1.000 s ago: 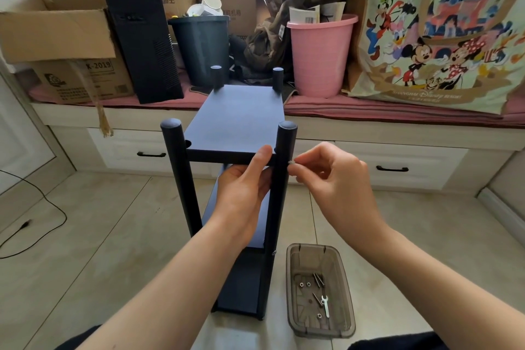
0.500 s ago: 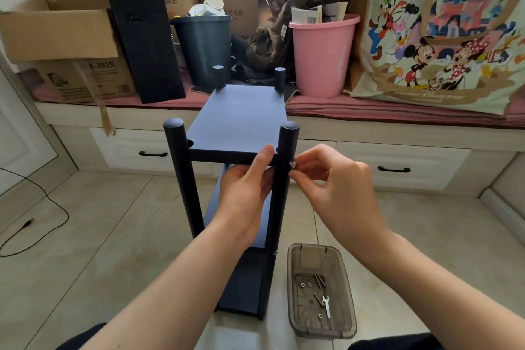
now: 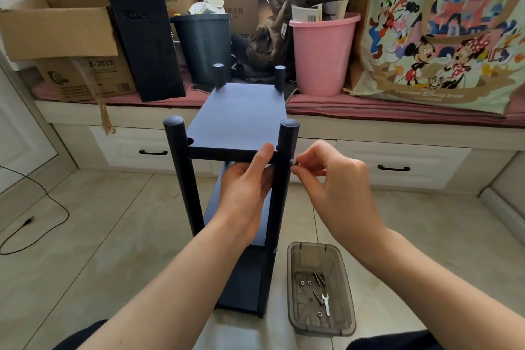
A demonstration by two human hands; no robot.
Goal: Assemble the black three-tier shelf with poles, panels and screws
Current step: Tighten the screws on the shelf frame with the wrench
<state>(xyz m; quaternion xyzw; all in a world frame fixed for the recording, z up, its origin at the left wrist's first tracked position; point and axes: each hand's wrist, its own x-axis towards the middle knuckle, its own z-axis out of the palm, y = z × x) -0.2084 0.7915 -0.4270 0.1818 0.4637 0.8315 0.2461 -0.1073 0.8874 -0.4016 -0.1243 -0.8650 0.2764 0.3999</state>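
The black shelf stands upright on the tiled floor, its top panel (image 3: 241, 116) between four round poles. My left hand (image 3: 245, 187) grips the near edge of the top panel, thumb on top and fingers underneath, beside the near right pole (image 3: 285, 150). My right hand (image 3: 332, 176) pinches a small silver screw (image 3: 293, 162) against the right side of that pole at panel height. The near left pole (image 3: 180, 167) stands free. Lower panels are mostly hidden behind my arm.
A smoky plastic tray (image 3: 292, 278) on the floor to the right of the shelf holds several screws and a small wrench (image 3: 326, 303). Behind stands a window bench with drawers, cardboard boxes, a black computer tower (image 3: 145, 37), a dark bin and a pink bucket (image 3: 322, 51). A cable (image 3: 34, 224) lies at left.
My right hand has brought the screw up to the side of the near right pole. The left hand keeps its grip on the top panel.
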